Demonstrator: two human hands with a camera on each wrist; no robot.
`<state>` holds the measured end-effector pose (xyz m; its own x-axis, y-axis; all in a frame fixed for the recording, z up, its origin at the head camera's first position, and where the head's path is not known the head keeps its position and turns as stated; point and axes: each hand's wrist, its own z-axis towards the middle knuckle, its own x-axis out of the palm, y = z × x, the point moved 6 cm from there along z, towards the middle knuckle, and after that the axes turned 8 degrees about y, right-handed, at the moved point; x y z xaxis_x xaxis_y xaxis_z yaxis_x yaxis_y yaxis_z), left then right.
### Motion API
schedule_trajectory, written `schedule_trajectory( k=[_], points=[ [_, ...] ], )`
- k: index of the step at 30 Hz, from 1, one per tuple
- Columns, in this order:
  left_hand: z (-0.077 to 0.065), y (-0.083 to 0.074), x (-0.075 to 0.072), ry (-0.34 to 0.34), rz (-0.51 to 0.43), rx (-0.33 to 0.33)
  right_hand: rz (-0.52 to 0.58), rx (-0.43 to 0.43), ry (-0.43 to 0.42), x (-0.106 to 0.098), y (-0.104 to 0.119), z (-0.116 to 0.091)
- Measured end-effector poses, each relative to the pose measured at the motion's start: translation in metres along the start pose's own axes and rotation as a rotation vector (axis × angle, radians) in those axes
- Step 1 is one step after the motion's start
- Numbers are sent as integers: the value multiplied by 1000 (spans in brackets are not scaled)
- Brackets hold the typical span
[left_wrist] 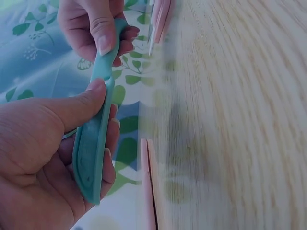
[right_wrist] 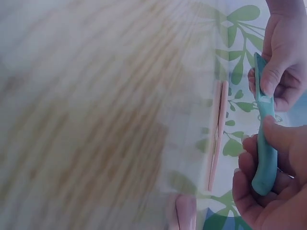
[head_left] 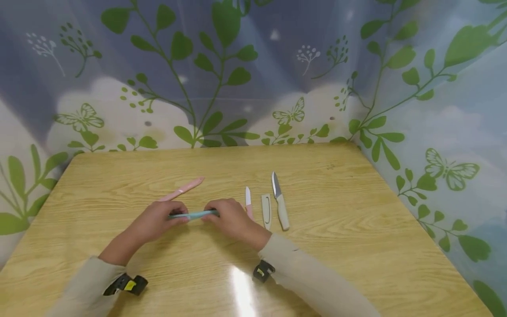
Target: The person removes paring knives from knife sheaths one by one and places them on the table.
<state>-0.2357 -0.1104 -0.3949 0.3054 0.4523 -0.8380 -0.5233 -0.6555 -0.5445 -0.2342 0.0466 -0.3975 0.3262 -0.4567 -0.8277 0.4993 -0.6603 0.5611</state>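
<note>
Both hands hold a small teal knife in its teal sheath above the table. My left hand (head_left: 156,220) grips the sheath (left_wrist: 88,148), thumb on its flat side and fingers behind. The handle (right_wrist: 265,158) is in my right hand (head_left: 233,218), held between thumb and curled fingers. Sheath and handle meet end to end between the hands; no blade shows. Just beyond the left hand lies a slim pink piece (head_left: 185,189), like a sheathed knife, its near end hidden. A pink-handled knife with a pale blade (head_left: 247,196) lies beside the right hand, which partly covers its handle.
Right of the hands, a beige sheath (head_left: 266,210) with an oval outline lies beside a larger knife with a beige handle (head_left: 283,213) and bare metal blade. All rest on the wood-grain table (head_left: 348,255). A leaf-patterned curtain (head_left: 245,79) borders the table's back and sides.
</note>
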Motion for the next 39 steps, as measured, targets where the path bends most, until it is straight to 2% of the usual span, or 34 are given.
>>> schedule_trajectory(
  k=[8,17,27,34,39],
  points=[
    [-4,0,-3,0,-31,5,-22,13,-16,-3,-8,-2],
    [-7,2,-3,-3,-4,6,-45,28,-11,-5,-16,-6],
    [-11,4,-1,18,15,-35,4,36,6,-8,-22,-14],
    [-12,3,0,7,8,5,65,56,39,-8,-25,-18],
    [-12,6,-1,11,10,-7,128,64,61,-9,-28,-19]
  ],
)
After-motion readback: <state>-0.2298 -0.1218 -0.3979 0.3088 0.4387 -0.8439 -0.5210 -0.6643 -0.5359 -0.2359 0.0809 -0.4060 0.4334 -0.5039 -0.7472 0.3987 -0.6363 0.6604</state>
